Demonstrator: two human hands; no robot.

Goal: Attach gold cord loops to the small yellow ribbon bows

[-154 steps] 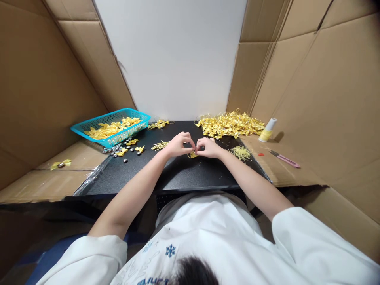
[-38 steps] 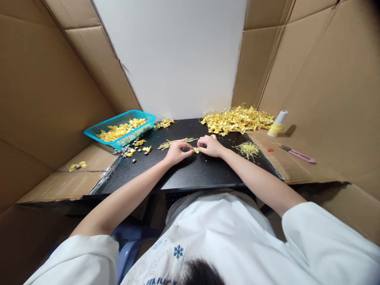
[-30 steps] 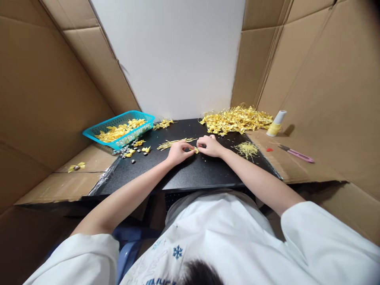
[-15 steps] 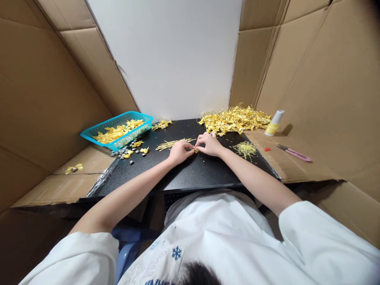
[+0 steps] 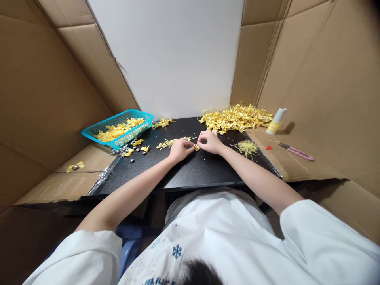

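Bow [image 5: 196, 147] between both hands, mid-table [image 5: 184, 174]. Left hand [image 5: 179, 150] and right hand [image 5: 210, 142] each appear closed on it, thumb to finger, from opposite ends; fingertip detail too small to be sure of pressure. Two-sided pinch probably chosen because the piece is small and soft and would twist if held from one end. Whether it rests on the table or hangs just above: cannot tell.

Strips [image 5: 166, 144] lie on the table beyond the left hand, roughly side by side, likely so that one can be picked singly. Basket [image 5: 115, 143] stands at the table's far left corner, its walls presumably keeping the light pieces together. Beads [image 5: 120, 151] are scattered by the table's left edge, in front of it. Heap [image 5: 234, 118] fills the table's far right corner, probably out of the way of the arms. Clippings [image 5: 247, 148] at the table's right edge; cone [image 5: 274, 126] and knife [image 5: 297, 152] on cardboard just past that edge (knife blade points toward the table).

Writing: shirt carries a snowflake [image 5: 177, 251] and blue lettering [image 5: 157, 282], cut off and unreadable. No brand legible on cone, knife or basket.
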